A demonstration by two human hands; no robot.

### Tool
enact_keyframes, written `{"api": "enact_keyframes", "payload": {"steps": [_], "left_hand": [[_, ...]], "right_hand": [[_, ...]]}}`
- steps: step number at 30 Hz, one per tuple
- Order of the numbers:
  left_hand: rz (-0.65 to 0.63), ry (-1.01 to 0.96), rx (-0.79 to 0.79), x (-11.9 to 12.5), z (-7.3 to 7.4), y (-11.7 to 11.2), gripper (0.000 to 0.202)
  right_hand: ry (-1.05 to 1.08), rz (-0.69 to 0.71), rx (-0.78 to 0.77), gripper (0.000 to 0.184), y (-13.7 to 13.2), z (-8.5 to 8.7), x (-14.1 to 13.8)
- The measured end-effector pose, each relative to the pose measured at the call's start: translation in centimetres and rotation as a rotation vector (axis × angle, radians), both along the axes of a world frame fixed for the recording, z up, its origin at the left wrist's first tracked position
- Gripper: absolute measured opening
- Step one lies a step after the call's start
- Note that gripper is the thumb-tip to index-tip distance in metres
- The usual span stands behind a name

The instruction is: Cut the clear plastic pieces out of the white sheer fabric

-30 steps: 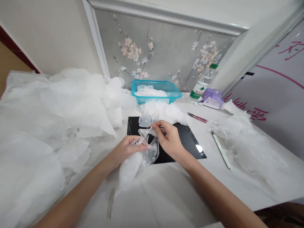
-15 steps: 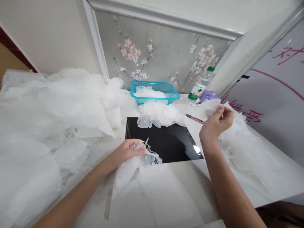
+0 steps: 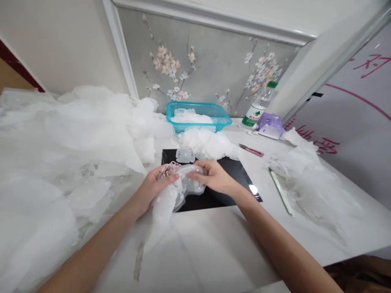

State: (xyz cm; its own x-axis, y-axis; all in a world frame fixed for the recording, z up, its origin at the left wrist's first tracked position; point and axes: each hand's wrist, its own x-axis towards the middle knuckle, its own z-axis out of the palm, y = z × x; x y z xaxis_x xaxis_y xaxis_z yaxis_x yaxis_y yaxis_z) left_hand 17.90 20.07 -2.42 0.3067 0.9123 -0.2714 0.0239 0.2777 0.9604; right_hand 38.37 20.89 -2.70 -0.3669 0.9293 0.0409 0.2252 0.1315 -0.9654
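My left hand (image 3: pixel 148 190) is closed on a bunched, translucent white plastic sheet (image 3: pixel 165 205) with small raised bumps and thin, stringy edges. My right hand (image 3: pixel 217 177) pinches the right side of the same bunch with thumb and fingers. Both hands are over the front part of a glossy black board (image 3: pixel 220 200). A cut-out translucent piece (image 3: pixel 185 155) lies flat at the board's back edge. Beside it is a heap of similar white pieces (image 3: pixel 207 142), overlapping the board. My fingers hide part of the sheet.
A blue basket (image 3: pixel 226 121) holds more white pieces. Large piles of translucent sheets lie at left (image 3: pixel 91 130) and right (image 3: pixel 317 187). Pink-handled snips (image 3: pixel 251 150), a pale green strip-like tool (image 3: pixel 281 193), a water bottle (image 3: pixel 255 110) and a purple packet (image 3: pixel 270 126) are on the table.
My right hand has let go of a thin white sheet by the right pile and come left to grip the bunched sheet. My left hand has risen slightly. The pale green tool is now uncovered.
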Motion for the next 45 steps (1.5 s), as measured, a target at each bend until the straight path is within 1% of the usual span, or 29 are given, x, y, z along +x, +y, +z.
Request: {"api": "enact_keyframes", "payload": {"steps": [3, 4, 5, 7, 9, 11, 12, 13, 15, 16, 17, 18, 19, 21, 22, 23, 25, 27, 28, 30, 33, 34, 36, 40, 42, 45], "left_hand": [[-0.119, 0.079, -0.002, -0.6, -0.2, 0.6, 0.065], [-0.16, 0.08, -0.016, -0.8, -0.3, 0.8, 0.071], [-0.179, 0.069, -0.027, -0.9, -0.5, 1.0, 0.072], [-0.143, 0.033, -0.031, -0.9, -0.8, 1.3, 0.068], [-0.028, 0.021, -0.003, -0.8, -1.0, 1.4, 0.061], [0.091, 0.024, 0.036, -0.7, -1.1, 1.4, 0.056], [0.142, 0.027, 0.053, -0.6, -1.1, 1.4, 0.052], [0.187, 0.034, 0.069, -0.7, -1.1, 1.3, 0.047], [0.252, 0.037, 0.084, -0.7, -1.0, 1.2, 0.035], [0.277, 0.027, 0.082, -0.6, -1.0, 1.1, 0.031], [0.297, 0.005, 0.074, -0.5, -0.9, 1.0, 0.028], [0.308, -0.027, 0.06, -0.4, -0.9, 0.9, 0.026], [0.311, -0.066, 0.043, -0.1, -0.8, 0.8, 0.025], [0.299, -0.138, 0.001, 0.4, -0.6, 0.5, 0.026], [0.279, -0.163, -0.016, 0.7, -0.6, 0.3, 0.028], [0.242, -0.179, -0.027, 0.9, -0.5, 0.1, 0.03], [0.146, -0.174, -0.029, 1.2, -0.6, -0.2, 0.033], [0.079, -0.134, -0.013, 1.2, -0.7, -0.4, 0.039], [0.072, -0.115, -0.011, 1.2, -0.9, -0.5, 0.043], [0.122, -0.121, -0.021, 1.1, -1.2, -0.5, 0.041], [0.241, -0.203, -0.045, 1.1, -1.5, -0.4, 0.035], [0.274, -0.217, -0.05, 1.2, -1.5, -0.4, 0.035], [0.301, -0.2, -0.049, 1.3, -1.5, -0.5, 0.039], [0.291, -0.113, 0.007, 1.6, -1.3, -0.7, 0.039], [0.26, -0.09, 0.037, 1.7, -1.3, -0.8, 0.039], [0.222, -0.035, 0.088, 1.7, -1.4, -0.9, 0.046]], "right_hand": [[0.154, -0.337, 0.004, 0.024, 0.7, 0.6, 1.5], [0.193, -0.441, -0.013, 0.022, 1.0, 0.8, 2.2], [0.212, -0.541, -0.036, 0.02, 1.3, 1.0, 3.0], [0.177, -0.702, -0.111, 0.016, 1.6, 1.3, 4.6], [0.052, -0.802, -0.171, 0.012, 1.8, 1.5, 6.1], [-0.186, -0.869, -0.141, 0.009, 1.9, 1.5, 7.2], [-0.33, -0.912, -0.08, 0.009, 2.0, 1.4, 7.6], [-0.47, -0.961, 0.013, 0.01, 2.0, 1.3, 7.7], [-0.662, -1.031, 0.271, 0.025, 2.0, 1.0, 7.0], [-0.687, -1.018, 0.417, 0.033, 1.9, 0.8, 6.3], [-0.667, -0.951, 0.554, 0.037, 1.7, 0.7, 5.3], [-0.617, -0.828, 0.666, 0.036, 1.4, 0.5, 4.2], [-0.551, -0.669, 0.74, 0.031, 1.1, 0.4, 3.0], [-0.447, -0.351, 0.812, 0.026, 0.3, 0.0, 0.7], [-0.432, -0.242, 0.823, 0.025, 0.0, -0.3, -0.3], [-0.436, -0.161, 0.825, 0.024, -0.3, -0.5, -1.0], [-0.477, -0.082, 0.819, 0.022, -0.7, -1.1, -1.9], [-0.508, -0.061, 0.822, 0.021, -0.7, -1.6, -2.1], [-0.51, -0.065, 0.833, 0.021, -0.7, -1.9, -2.0], [-0.494, -0.079, 0.866, 0.023, -0.6, -2.2, -1.9], [-0.496, -0.08, 0.919, 0.027, -0.5, -2.4, -1.9], [-0.501, -0.087, 0.931, 0.027, -0.5, -2.4, -1.9], [-0.493, -0.126, 0.941, 0.025, -0.5, -2.3, -1.9], [-0.465, -0.188, 0.925, 0.029, -0.6, -2.2, -1.8], [-0.509, -0.195, 0.898, 0.03, -0.7, -2.3, -1.8], [-0.587, -0.172, 0.877, 0.028, -0.9, -2.4, -2.1]]}}
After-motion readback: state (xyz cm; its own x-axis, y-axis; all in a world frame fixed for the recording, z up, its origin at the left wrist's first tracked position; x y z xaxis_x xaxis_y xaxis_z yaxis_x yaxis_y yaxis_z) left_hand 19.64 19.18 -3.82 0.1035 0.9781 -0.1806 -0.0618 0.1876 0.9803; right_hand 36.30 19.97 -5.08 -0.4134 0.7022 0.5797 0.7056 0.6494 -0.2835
